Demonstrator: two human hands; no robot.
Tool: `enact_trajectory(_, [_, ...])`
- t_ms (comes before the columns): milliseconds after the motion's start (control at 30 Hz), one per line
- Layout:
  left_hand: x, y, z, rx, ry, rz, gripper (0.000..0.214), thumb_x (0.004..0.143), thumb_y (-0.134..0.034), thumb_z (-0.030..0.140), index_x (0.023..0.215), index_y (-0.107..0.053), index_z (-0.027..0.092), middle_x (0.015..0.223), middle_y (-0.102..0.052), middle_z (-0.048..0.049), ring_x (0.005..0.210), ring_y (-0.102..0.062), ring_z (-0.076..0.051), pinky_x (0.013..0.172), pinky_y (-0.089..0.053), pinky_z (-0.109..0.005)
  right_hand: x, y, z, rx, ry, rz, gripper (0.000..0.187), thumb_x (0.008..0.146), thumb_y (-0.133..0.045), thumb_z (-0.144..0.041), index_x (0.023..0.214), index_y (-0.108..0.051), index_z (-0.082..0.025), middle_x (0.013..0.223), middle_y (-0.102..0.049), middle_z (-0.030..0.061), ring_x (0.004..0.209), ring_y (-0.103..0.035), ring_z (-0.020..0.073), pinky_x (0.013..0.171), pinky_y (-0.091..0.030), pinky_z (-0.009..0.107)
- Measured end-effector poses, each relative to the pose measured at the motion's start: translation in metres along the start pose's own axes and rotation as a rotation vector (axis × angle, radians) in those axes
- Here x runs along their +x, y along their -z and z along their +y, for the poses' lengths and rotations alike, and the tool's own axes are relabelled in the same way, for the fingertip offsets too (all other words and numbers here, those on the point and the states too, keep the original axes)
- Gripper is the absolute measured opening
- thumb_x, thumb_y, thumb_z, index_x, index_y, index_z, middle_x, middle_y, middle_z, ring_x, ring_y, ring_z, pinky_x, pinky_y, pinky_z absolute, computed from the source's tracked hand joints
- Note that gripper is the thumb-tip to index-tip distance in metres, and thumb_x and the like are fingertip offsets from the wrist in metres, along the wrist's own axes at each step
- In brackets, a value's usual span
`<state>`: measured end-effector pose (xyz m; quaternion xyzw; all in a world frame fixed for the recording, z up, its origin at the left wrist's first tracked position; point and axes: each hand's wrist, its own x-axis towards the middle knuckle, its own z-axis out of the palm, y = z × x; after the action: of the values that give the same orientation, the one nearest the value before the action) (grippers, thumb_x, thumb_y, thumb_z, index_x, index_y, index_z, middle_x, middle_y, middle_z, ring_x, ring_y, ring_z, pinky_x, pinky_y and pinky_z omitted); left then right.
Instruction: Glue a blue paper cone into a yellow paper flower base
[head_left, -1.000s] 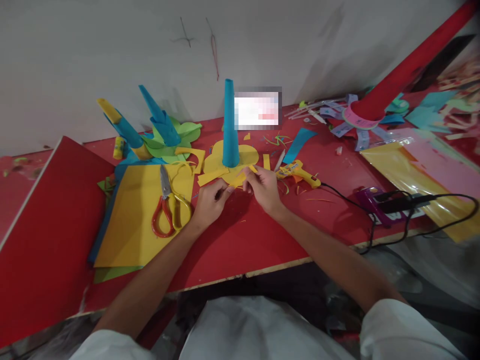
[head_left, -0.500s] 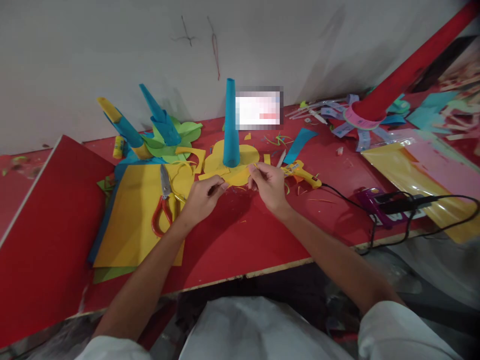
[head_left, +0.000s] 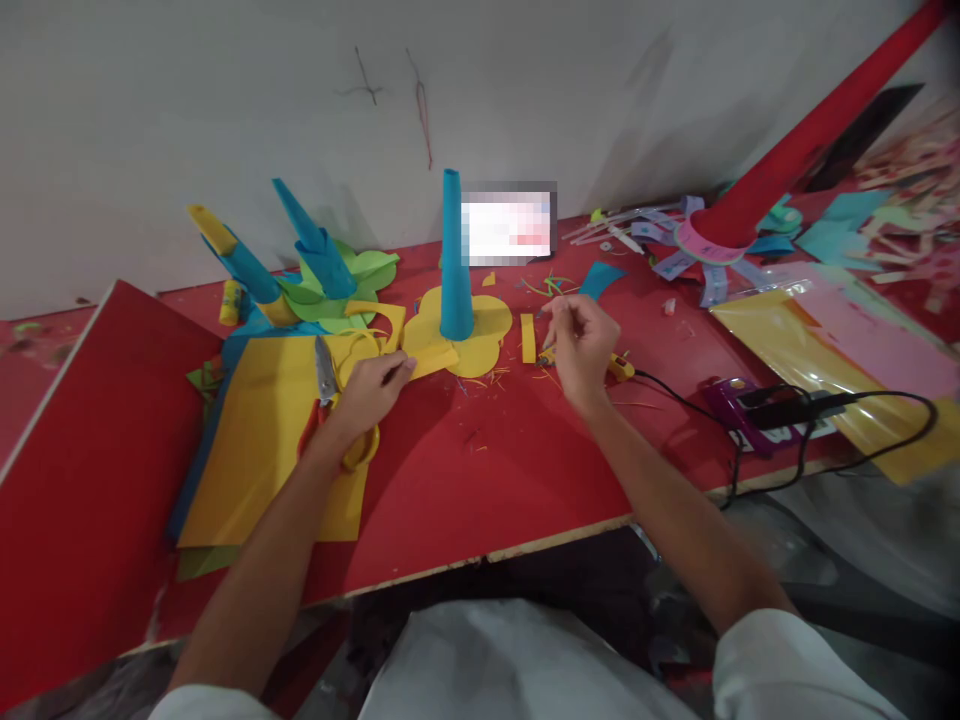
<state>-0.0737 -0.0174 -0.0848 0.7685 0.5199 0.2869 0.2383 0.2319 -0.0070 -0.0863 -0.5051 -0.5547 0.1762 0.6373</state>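
Note:
My left hand (head_left: 373, 392) pinches one end of a yellow paper strip (head_left: 435, 361), whose free end points right at the flower's edge. Beyond it, a blue paper cone (head_left: 456, 270) stands upright on a yellow paper flower (head_left: 487, 348). My right hand (head_left: 583, 340) has its fingers curled together above a yellow glue gun (head_left: 621, 367), covering most of it. Whether anything small is between those fingers is hidden. Between the flower and that hand lies a short yellow strip (head_left: 528, 338). Scissors (head_left: 325, 370) with a red handle lie partly under my left wrist.
Yellow sheets (head_left: 247, 440) are stacked at left, beside a tilted red board (head_left: 97, 480). Two more blue cones stand behind them, one on a green paper flower (head_left: 375, 270). A purple power strip (head_left: 739, 405) with black cables sits right. A tall red cone (head_left: 795, 150) leans beyond.
My right hand has let go of the yellow strip and moved right, over the glue gun. My left hand has drawn the strip to the left. The view has shifted slightly.

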Motion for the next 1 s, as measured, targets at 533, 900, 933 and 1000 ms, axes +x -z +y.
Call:
enact_trajectory(533, [-0.001, -0.003, -0.012, 0.503, 0.162, 0.280, 0.035, 0.107, -0.045, 0.043, 0.109, -0.072, 0.021, 0.093, -0.079, -0.0089, 0.088, -0.072, -0.026, 0.074, -0.042, -0.033, -0.001, 0.010, 0.011, -1.035, 0.305, -0.624, 0.044, 0.109, -0.051, -0.049, 0.121, -0.082, -0.020, 0.108, -0.081, 0.0167, 0.131, -0.058, 0.0397, 0.122, -0.014, 0.073])
enact_trajectory(900, [-0.002, -0.003, -0.017, 0.484, 0.094, 0.332, 0.037, 0.107, -0.045, 0.044, 0.102, -0.073, 0.020, 0.089, -0.079, -0.0100, 0.084, -0.071, -0.025, 0.071, -0.040, -0.033, -0.004, 0.004, 0.015, -0.959, 0.294, -0.597, 0.039, 0.110, -0.052, -0.043, 0.103, -0.082, -0.018, 0.095, -0.081, 0.0137, 0.113, -0.064, 0.0347, 0.122, -0.018, 0.071])
enact_trajectory(933, [-0.002, -0.003, -0.016, 0.481, 0.090, 0.336, 0.037, 0.107, -0.045, 0.044, 0.101, -0.072, 0.020, 0.089, -0.078, -0.0098, 0.083, -0.071, -0.025, 0.071, -0.040, -0.033, -0.004, 0.003, 0.014, -0.947, 0.300, -0.600, 0.038, 0.110, -0.052, -0.041, 0.102, -0.081, -0.019, 0.096, -0.081, 0.0135, 0.111, -0.064, 0.0343, 0.122, -0.020, 0.070])
enact_trajectory(1000, [-0.003, -0.004, -0.015, 0.478, 0.081, 0.343, 0.038, 0.107, -0.044, 0.045, 0.100, -0.072, 0.020, 0.088, -0.078, -0.0097, 0.082, -0.070, -0.024, 0.070, -0.039, -0.033, -0.006, 0.001, 0.013, -0.912, 0.319, -0.617, 0.033, 0.109, -0.053, -0.038, 0.101, -0.081, -0.021, 0.097, -0.081, 0.0125, 0.110, -0.064, 0.0336, 0.122, -0.022, 0.069])
